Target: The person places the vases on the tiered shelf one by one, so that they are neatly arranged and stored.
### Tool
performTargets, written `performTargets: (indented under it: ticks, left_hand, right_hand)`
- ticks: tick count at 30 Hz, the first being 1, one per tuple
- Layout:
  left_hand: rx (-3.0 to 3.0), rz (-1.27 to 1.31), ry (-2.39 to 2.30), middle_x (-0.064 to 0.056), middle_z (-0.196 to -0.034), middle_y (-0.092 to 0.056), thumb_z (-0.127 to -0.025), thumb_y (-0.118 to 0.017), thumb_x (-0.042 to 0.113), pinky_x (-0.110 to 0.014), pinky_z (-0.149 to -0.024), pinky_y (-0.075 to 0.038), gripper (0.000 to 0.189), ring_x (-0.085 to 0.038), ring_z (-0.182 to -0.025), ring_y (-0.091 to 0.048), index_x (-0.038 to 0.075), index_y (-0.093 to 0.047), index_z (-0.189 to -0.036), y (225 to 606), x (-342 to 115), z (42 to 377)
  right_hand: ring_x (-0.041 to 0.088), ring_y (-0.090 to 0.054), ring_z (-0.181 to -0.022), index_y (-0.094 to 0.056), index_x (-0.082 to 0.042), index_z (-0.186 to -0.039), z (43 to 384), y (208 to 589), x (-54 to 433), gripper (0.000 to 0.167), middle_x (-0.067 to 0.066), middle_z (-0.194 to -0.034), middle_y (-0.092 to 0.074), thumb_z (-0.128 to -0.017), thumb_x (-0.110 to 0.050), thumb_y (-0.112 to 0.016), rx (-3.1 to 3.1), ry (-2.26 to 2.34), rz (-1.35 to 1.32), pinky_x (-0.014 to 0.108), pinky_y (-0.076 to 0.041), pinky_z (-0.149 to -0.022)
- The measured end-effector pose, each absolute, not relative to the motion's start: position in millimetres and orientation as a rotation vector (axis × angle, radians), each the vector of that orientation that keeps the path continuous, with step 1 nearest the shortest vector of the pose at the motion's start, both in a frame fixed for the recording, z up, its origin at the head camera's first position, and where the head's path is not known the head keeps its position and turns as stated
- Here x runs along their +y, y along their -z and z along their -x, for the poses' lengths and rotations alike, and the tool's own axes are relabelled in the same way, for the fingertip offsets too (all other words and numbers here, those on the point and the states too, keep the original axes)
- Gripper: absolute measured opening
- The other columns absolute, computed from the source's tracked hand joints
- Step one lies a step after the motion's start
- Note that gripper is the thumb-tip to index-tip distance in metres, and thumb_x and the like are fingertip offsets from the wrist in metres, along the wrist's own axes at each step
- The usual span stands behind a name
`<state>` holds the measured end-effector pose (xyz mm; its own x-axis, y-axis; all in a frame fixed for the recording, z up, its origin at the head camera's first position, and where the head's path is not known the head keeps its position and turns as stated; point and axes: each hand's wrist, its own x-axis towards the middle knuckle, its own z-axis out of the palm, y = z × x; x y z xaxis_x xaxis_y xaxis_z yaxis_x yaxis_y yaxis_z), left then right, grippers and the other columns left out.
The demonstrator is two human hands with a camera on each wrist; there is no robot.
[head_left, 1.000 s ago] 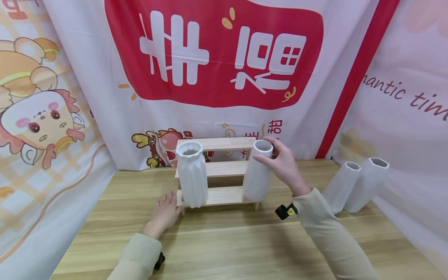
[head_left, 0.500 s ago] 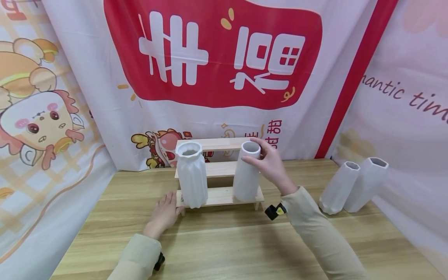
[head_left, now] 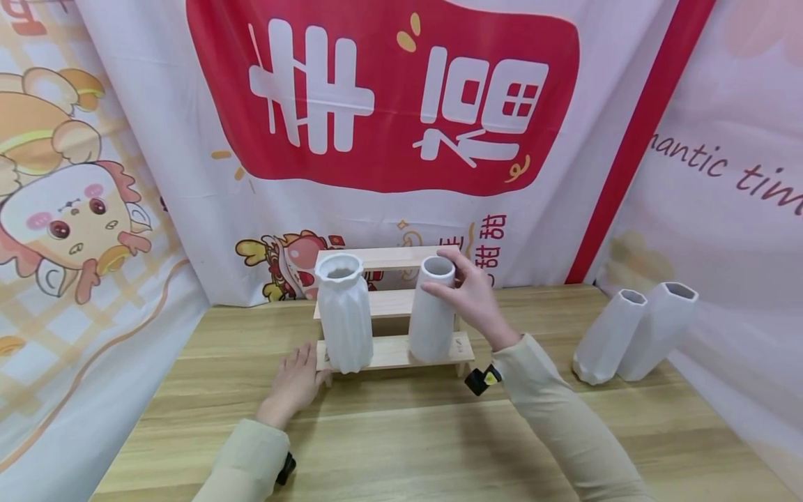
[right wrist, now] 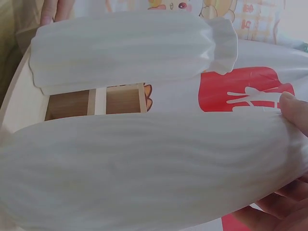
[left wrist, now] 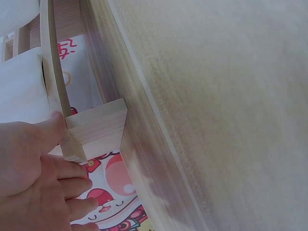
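A tapered white vase (head_left: 433,317) stands upright over the right part of the bottom step of a three-step wooden shelf (head_left: 392,355). My right hand (head_left: 467,289) grips it near the rim, thumb in front and fingers behind; in the right wrist view its ribbed side (right wrist: 144,168) fills the lower half. To its left, a pleated white vase with a scalloped mouth (head_left: 345,321) rests on the same step. At that step's left end, my left hand (head_left: 296,380) holds the board's corner, thumb on one side and fingers (left wrist: 72,185) on the other, as the left wrist view shows.
Two faceted white vases, a shorter one (head_left: 608,338) and a wider one (head_left: 659,331), stand close together at the right of the wood-grain table (head_left: 401,446). A printed cloth (head_left: 383,97) hangs right behind the shelf, with more cloth on both sides.
My right hand has brought the tapered vase leftward along the bottom step, closer to the pleated vase. The left hand has stayed at the shelf's end.
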<state>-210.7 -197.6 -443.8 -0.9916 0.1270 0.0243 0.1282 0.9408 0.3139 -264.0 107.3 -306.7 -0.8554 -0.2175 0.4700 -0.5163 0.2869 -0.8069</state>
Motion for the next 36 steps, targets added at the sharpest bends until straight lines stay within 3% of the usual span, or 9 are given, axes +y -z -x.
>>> performTargets:
  ticks: [16,31,36]
  left_hand:
    - [-3.095,0.197,0.496,-0.034,-0.142,-0.019,-0.097,-0.045,0.024,-0.060,-0.104,-0.011,0.062,-0.050,-0.129,-0.016,-0.017,-0.022,-0.136,444,-198,211]
    - [-3.097,0.205,0.486,-0.035,-0.141,-0.020,-0.097,-0.045,0.024,-0.061,-0.103,-0.011,0.061,-0.050,-0.129,-0.017,-0.018,-0.024,-0.135,441,-197,210]
    - [-3.100,0.210,0.471,-0.035,-0.141,-0.021,-0.097,-0.046,0.025,-0.060,-0.103,-0.011,0.060,-0.050,-0.129,-0.018,-0.018,-0.025,-0.135,441,-196,210]
  right_hand:
    - [0.024,-0.059,-0.096,-0.051,-0.008,-0.128,271,314,102,0.058,0.009,-0.111,-0.057,-0.076,-0.019,-0.077,-2.303,-1.549,-0.691,0.038,-0.051,-0.079]
    - [0.029,-0.053,-0.107,-0.047,-0.009,-0.131,277,313,104,0.060,0.011,-0.121,-0.047,-0.079,-0.016,-0.074,-2.368,-1.554,-0.720,0.046,-0.047,-0.086]
    - [0.026,-0.052,-0.109,-0.047,-0.014,-0.131,278,312,105,0.059,0.007,-0.121,-0.047,-0.079,-0.019,-0.074,-2.401,-1.551,-0.705,0.045,-0.045,-0.089]
